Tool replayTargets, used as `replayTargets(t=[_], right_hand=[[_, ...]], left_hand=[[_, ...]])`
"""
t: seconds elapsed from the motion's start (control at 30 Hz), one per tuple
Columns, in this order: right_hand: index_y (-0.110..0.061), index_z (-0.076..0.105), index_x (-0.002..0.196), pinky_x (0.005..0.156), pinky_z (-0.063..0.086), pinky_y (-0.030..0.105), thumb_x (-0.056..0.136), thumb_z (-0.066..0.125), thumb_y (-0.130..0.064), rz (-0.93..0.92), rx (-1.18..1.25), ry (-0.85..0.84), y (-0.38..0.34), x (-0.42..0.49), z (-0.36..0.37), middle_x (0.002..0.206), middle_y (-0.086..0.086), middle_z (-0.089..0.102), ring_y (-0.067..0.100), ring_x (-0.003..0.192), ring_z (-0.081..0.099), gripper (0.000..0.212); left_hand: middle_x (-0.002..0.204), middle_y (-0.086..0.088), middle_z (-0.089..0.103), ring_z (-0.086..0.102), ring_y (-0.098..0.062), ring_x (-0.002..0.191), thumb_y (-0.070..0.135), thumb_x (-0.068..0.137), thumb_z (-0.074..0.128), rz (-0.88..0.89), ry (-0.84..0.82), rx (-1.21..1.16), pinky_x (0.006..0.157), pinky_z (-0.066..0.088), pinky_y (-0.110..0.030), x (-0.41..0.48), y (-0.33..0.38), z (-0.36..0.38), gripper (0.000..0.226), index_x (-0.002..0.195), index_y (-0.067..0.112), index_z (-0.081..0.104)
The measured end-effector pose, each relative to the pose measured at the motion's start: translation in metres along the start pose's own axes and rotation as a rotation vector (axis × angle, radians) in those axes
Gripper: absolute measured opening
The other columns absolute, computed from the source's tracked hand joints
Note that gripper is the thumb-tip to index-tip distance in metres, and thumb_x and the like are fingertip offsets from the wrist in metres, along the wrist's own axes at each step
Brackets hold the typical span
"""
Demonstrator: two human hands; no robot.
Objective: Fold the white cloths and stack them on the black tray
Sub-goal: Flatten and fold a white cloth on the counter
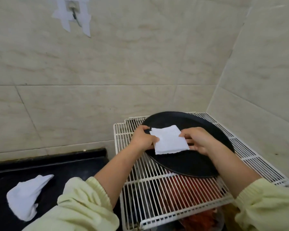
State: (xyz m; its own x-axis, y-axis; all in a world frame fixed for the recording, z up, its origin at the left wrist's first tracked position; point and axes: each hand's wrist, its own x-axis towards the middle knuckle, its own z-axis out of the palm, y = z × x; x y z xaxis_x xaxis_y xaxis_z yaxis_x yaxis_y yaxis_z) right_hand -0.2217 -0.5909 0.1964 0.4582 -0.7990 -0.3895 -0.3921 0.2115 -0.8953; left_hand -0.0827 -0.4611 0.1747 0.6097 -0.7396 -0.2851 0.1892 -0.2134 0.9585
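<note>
Your left hand (143, 139) grips the left edge of a folded white cloth (168, 142), thumb on top and fingers curled beneath. Your right hand (200, 140) pinches the opposite edge, thumb above and fingers under the fabric. Between your hands the cloth is a flat, roughly square pad, lying over the left half of the round black tray (187, 162). Whether its underside touches the tray cannot be told.

The tray sits on a white wire rack (157, 197), which sticks out past the tray on every side. Red things show through the wires in front of the tray, too hidden to name.

Well to the left of the tray and nearer you, a second white cloth (26, 196) lies loose and crumpled on a black countertop (57, 164). Pale green sleeves (83, 202) are pushed up on both your forearms. High on the tiled wall, above and left of the tray, a metal hook (73, 12) is fixed with white tape.
</note>
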Motion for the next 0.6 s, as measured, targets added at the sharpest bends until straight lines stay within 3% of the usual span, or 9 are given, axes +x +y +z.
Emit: replayTargets(t=[0.13, 0.27, 0.33, 0.43, 0.5, 0.6], right_hand=[[-0.008, 0.063, 0.114, 0.081, 0.058, 0.040, 0.083, 0.063, -0.001, 0.031, -0.080, -0.008, 0.008, 0.019, -0.002, 0.109, 0.010, 0.067, 0.024, 0.097, 0.067, 0.032], [-0.003, 0.065, 0.112, 0.084, 0.058, 0.040, 0.081, 0.063, 0.002, 0.022, -0.134, -0.027, 0.016, 0.028, -0.003, 0.110, 0.014, 0.069, 0.025, 0.096, 0.068, 0.032], [-0.003, 0.064, 0.114, 0.072, 0.058, 0.034, 0.082, 0.063, 0.002, 0.011, -0.159, -0.025, 0.016, 0.029, -0.003, 0.110, 0.014, 0.068, 0.025, 0.095, 0.067, 0.032], [-0.004, 0.066, 0.107, 0.062, 0.055, 0.029, 0.084, 0.065, 0.000, -0.048, -0.262, -0.017, 0.016, 0.027, -0.005, 0.106, 0.015, 0.067, 0.024, 0.090, 0.065, 0.023], [-0.003, 0.067, 0.098, 0.065, 0.056, 0.033, 0.082, 0.068, -0.002, -0.126, -0.391, 0.002, 0.017, 0.028, -0.006, 0.101, 0.016, 0.068, 0.025, 0.084, 0.065, 0.016], [0.006, 0.067, 0.101, 0.072, 0.057, 0.039, 0.079, 0.069, -0.004, -0.216, -0.569, 0.038, 0.017, 0.026, -0.005, 0.097, 0.021, 0.067, 0.025, 0.078, 0.063, 0.024]], left_hand=[[0.122, -0.012, 0.058, 0.061, -0.031, 0.108, 0.000, 0.073, 0.074, 0.052, 0.058, 0.234, 0.090, 0.054, -0.047, 0.017, -0.012, 0.008, 0.066, 0.131, 0.013, 0.044], [0.122, -0.009, 0.058, 0.060, -0.029, 0.107, 0.006, 0.075, 0.075, 0.132, 0.081, 0.533, 0.089, 0.054, -0.040, 0.022, -0.015, 0.013, 0.066, 0.133, 0.014, 0.044], [0.121, -0.008, 0.057, 0.060, -0.027, 0.102, 0.009, 0.079, 0.069, 0.196, 0.080, 0.734, 0.080, 0.050, -0.030, 0.022, -0.014, 0.016, 0.058, 0.132, 0.015, 0.044], [0.111, -0.011, 0.061, 0.053, -0.023, 0.087, 0.008, 0.085, 0.059, 0.274, 0.087, 1.009, 0.068, 0.039, -0.030, 0.018, -0.012, 0.021, 0.040, 0.122, 0.013, 0.047], [0.110, -0.013, 0.060, 0.054, -0.025, 0.090, 0.009, 0.086, 0.058, 0.305, 0.103, 1.130, 0.069, 0.040, -0.032, 0.016, -0.012, 0.023, 0.034, 0.119, 0.011, 0.049], [0.117, -0.012, 0.056, 0.054, -0.030, 0.106, 0.015, 0.086, 0.061, 0.331, 0.113, 1.177, 0.082, 0.043, -0.033, 0.015, -0.014, 0.020, 0.036, 0.121, 0.012, 0.052]])
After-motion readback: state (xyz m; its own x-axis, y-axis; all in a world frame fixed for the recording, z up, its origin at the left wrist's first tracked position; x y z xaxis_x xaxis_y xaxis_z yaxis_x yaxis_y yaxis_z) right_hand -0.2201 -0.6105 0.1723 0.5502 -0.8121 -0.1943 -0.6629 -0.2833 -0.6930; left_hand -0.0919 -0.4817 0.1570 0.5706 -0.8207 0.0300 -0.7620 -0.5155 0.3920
